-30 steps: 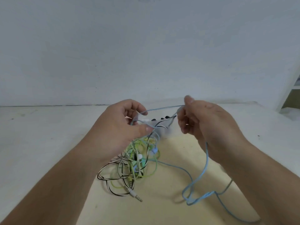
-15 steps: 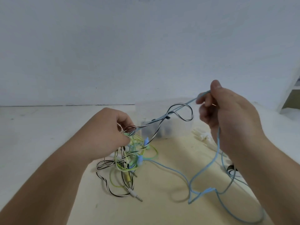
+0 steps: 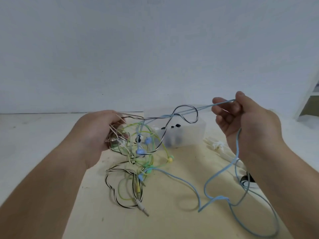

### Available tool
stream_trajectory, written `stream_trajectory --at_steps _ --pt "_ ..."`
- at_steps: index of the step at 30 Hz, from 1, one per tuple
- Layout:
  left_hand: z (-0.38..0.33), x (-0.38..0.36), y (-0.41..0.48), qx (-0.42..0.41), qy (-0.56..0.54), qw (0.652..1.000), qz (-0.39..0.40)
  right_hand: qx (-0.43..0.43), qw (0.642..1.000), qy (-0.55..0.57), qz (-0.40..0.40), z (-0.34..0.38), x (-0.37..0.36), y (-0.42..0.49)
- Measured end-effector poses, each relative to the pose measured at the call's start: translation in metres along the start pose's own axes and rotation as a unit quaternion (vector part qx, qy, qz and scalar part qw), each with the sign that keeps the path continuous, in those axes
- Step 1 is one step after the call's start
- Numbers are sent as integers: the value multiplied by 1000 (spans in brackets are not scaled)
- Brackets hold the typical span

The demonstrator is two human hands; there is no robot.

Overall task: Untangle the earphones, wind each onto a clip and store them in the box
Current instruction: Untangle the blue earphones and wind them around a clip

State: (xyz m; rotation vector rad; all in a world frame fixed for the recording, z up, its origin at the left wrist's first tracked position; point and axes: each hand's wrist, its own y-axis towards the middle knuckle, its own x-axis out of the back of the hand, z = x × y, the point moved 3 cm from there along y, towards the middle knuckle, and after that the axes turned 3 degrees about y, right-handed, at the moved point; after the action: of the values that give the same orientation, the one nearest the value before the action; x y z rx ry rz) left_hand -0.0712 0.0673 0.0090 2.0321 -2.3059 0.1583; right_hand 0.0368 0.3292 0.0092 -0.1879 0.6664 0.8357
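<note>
A tangle of earphone cables [image 3: 138, 152], green, blue and black-and-white striped, hangs over the pale wooden board [image 3: 172, 213]. My left hand [image 3: 98, 131] grips the knot's left side with curled fingers. My right hand [image 3: 241, 121] is raised at the right and pinches the light blue cable [image 3: 215, 171], which stretches taut back to the tangle and trails down in loops across the board. A black-and-white loop [image 3: 188, 114] rides on the taut blue strand. The translucent box [image 3: 189, 133] stands behind the tangle. White clips [image 3: 217, 145] lie beside it.
A metal jack plug [image 3: 142, 207] lies on the board at the front. A small black and white object [image 3: 248, 181] sits by my right forearm. A white wall rises behind the table, and a white shelf frame [image 3: 309, 94] stands far right.
My right hand has risen and moved right, drawing the blue cable taut out of the tangle. My left hand has shifted left and down, its grip on the knot kept.
</note>
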Motion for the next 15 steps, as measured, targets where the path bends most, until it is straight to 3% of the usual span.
stream_trajectory --at_steps 2,7,11,15 --pt "1 8 3 14 -15 998 -58 -13 1000 23 9 2 -1 -2" --pt "-5 20 4 -29 193 972 -134 -42 995 86 21 6 -2 -4" --pt "6 20 10 -68 405 907 -94 -56 991 80 91 3 -10 -8" --pt "4 9 -2 -126 364 922 45 -95 973 -86 192 -11 -23 -17"
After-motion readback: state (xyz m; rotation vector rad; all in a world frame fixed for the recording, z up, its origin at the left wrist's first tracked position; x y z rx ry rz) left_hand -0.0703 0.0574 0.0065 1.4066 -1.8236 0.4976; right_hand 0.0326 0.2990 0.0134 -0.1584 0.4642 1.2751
